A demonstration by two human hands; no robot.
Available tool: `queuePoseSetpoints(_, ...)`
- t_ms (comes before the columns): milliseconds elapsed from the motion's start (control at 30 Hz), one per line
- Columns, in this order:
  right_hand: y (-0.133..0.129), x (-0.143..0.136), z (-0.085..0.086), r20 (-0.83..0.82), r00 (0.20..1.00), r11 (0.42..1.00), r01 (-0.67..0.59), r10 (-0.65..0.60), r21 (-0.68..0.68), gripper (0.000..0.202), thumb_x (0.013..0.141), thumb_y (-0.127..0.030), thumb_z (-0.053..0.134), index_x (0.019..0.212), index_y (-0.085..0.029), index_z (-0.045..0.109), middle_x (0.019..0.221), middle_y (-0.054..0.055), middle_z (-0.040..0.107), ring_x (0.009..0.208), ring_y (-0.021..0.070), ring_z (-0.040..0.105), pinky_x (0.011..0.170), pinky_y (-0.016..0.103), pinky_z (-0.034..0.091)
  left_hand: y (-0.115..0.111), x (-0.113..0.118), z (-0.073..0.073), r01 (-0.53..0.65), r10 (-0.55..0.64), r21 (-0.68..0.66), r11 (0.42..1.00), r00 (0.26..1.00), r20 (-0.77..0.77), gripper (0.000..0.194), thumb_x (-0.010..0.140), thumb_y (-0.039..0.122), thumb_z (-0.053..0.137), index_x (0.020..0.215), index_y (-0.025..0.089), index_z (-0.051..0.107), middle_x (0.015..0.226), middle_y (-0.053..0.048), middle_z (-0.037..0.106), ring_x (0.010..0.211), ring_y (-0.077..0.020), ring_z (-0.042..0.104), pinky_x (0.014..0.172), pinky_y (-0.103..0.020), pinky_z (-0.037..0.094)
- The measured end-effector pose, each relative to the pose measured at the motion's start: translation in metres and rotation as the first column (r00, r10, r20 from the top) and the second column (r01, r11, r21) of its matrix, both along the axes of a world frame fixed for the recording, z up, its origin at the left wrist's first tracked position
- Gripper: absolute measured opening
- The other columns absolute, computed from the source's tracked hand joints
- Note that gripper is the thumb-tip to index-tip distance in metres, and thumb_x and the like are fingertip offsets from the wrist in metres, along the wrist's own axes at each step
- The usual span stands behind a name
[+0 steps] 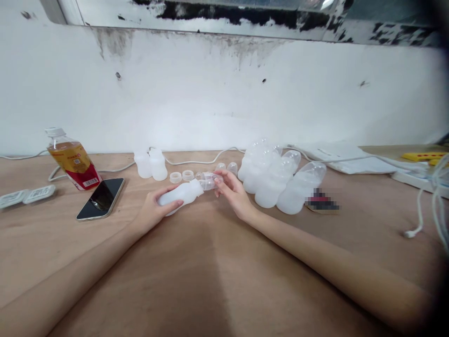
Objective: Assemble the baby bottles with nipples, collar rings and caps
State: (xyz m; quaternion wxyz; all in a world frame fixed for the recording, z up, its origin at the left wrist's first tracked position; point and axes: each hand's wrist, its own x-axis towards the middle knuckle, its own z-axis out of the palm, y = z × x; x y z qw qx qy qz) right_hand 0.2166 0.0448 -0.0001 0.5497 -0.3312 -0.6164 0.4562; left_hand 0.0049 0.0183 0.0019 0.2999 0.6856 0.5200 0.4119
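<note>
My left hand [164, 201] is wrapped round a frosted white baby bottle [184, 194], tilted with its neck pointing right. At the neck, my right hand [231, 189] pinches a clear plastic bottle cap [209, 181]; whether the two are touching I cannot tell. Just behind my hands lie two pale screw rings [181, 176] and a few small clear domed pieces [226, 166]. Two frosted bottles [150, 164] without caps stand at the back left. To the right of my right hand, several frosted bottles with clear domed caps [280, 178] stand in a group.
At the left are a drink bottle [75, 161], a phone [100, 199] and small plastic cases [28, 196]. A white cable [196, 162] runs along the wall. On the right lie a plastic bag [343, 157], a power strip [421, 182], loose cords [437, 206] and a blurred dark item [322, 201].
</note>
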Motion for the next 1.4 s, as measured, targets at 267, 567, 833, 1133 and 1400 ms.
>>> queuePoseSetpoints(267, -0.001, 0.003, 0.002, 0.159, 0.985, 0.994, -0.078, 0.065, 0.077, 0.032, 0.072, -0.031, 0.058, 0.099, -0.018, 0.048, 0.106, 0.008, 0.055, 0.096, 0.0166, 0.053, 0.067, 0.026, 0.047, 0.001, -0.002, -0.005, 0.012, 0.000, 0.094, 0.995, 0.992, -0.126, 0.045, 0.064, 0.046, 0.060, 0.102, 0.022, 0.061, 0.097, -0.003, 0.065, 0.086, -0.0251, 0.059, 0.076, -0.034, 0.047)
queuePoseSetpoints(567, -0.002, 0.004, 0.004, 0.183, 0.975, 0.992, -0.129, 0.128, -0.006, 0.037, 0.070, -0.030, 0.061, 0.105, -0.020, 0.053, 0.107, 0.006, 0.058, 0.089, 0.0162, 0.056, 0.065, 0.027, 0.048, -0.002, -0.004, -0.010, 0.037, 0.027, 0.248, 0.968, 0.968, -0.249, 0.042, 0.070, 0.044, 0.056, 0.105, 0.022, 0.058, 0.097, -0.003, 0.064, 0.085, -0.0224, 0.058, 0.076, -0.032, 0.046)
queuePoseSetpoints(833, -0.004, 0.006, 0.011, 0.191, 0.965, 0.983, -0.185, 0.179, 0.017, 0.035, 0.071, -0.028, 0.060, 0.104, -0.019, 0.053, 0.107, 0.006, 0.059, 0.091, 0.0164, 0.056, 0.070, 0.029, 0.048, -0.004, 0.003, -0.008, 0.071, -0.028, 0.212, 0.975, 0.979, -0.203, 0.041, 0.071, 0.044, 0.055, 0.105, 0.021, 0.056, 0.099, -0.004, 0.063, 0.083, -0.0217, 0.058, 0.074, -0.031, 0.046)
queuePoseSetpoints(1133, -0.014, 0.005, 0.039, 0.399, 0.909, 0.955, -0.217, 0.122, 0.201, 0.032, 0.077, -0.032, 0.053, 0.108, -0.021, 0.051, 0.108, 0.004, 0.057, 0.094, 0.0165, 0.054, 0.079, 0.030, 0.046, -0.006, 0.005, -0.009, 0.103, -0.062, 0.230, 0.968, 0.982, -0.177, 0.040, 0.074, 0.040, 0.053, 0.109, 0.020, 0.051, 0.102, -0.005, 0.061, 0.090, -0.0224, 0.056, 0.079, -0.034, 0.045)
queuePoseSetpoints(1400, -0.008, 0.029, 0.076, 0.670, 0.515, 0.806, 0.073, -0.535, 0.588, 0.030, 0.080, -0.030, 0.050, 0.103, -0.011, 0.054, 0.097, 0.011, 0.056, 0.086, 0.0210, 0.055, 0.078, 0.034, 0.043, -0.002, 0.009, -0.015, 0.144, -0.119, 0.348, 0.926, 0.989, -0.091, 0.035, 0.077, 0.030, 0.054, 0.110, 0.020, 0.047, 0.116, -0.008, 0.049, 0.104, -0.0193, 0.050, 0.083, -0.034, 0.047)
